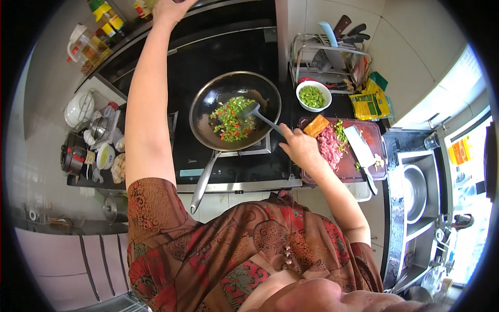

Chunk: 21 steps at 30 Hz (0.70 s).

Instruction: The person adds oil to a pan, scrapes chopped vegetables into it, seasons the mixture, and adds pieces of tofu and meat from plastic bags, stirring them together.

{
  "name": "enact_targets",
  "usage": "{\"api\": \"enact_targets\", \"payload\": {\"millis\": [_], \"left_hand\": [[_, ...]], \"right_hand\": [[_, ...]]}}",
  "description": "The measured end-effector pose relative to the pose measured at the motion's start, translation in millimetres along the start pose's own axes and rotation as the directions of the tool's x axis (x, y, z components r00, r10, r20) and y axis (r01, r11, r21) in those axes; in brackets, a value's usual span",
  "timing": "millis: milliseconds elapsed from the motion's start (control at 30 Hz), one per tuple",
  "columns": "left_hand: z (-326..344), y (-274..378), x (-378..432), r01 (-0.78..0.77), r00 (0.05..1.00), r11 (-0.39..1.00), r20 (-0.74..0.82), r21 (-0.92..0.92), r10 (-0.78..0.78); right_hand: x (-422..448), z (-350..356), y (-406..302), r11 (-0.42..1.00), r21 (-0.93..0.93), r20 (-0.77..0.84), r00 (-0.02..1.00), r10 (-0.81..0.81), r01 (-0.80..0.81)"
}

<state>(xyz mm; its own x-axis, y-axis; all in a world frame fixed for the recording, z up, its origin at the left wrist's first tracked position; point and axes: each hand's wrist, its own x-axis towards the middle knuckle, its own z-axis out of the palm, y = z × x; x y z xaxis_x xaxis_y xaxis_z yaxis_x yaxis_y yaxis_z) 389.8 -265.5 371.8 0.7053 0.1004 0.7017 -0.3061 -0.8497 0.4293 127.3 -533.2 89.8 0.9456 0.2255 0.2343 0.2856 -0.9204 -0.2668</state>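
My right hand (pixel 299 148) grips the handle of a grey spatula (pixel 253 112), whose head rests on chopped green and red peppers (pixel 234 119) in a wok (pixel 199 134). The wok sits on the black cooktop (pixel 195 70), its metal handle (pixel 206 181) pointing towards me. My left arm reaches up and forward; my left hand (pixel 171 11) is at the top edge near the bottle shelf, its fingers partly cut off by the picture's rim, so what it touches cannot be told. Right of the wok, a cutting board (pixel 370 136) bears sliced raw meat (pixel 330 146), a brown-orange block (pixel 316 125) and a cleaver (pixel 359 148).
A white bowl of chopped greens (pixel 312 96) stands behind the board, near a knife rack (pixel 331 46) and yellow packets (pixel 370 103). Bottles (pixel 107 17) and an oil jug (pixel 87 45) line the upper-left shelf. Dishes (pixel 80 109) crowd the left counter; a sink (pixel 429 195) lies right.
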Motion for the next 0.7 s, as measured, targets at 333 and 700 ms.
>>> {"api": "enact_targets", "payload": {"millis": [333, 700], "left_hand": [[11.3, 7.2, 22.4, 0.146, 0.988, 0.989, -0.041, 0.006, -0.146], [-66.4, 16.7, -113.8, -0.019, 0.998, 0.919, 0.043, -0.394, 0.039]], "right_hand": [[6.7, -12.1, 7.2, 0.988, -0.146, -0.048, 0.998, -0.051, 0.043], [19.1, -45.6, -2.0, 0.997, 0.059, -0.293, 0.953, 0.072, -0.058]]}}
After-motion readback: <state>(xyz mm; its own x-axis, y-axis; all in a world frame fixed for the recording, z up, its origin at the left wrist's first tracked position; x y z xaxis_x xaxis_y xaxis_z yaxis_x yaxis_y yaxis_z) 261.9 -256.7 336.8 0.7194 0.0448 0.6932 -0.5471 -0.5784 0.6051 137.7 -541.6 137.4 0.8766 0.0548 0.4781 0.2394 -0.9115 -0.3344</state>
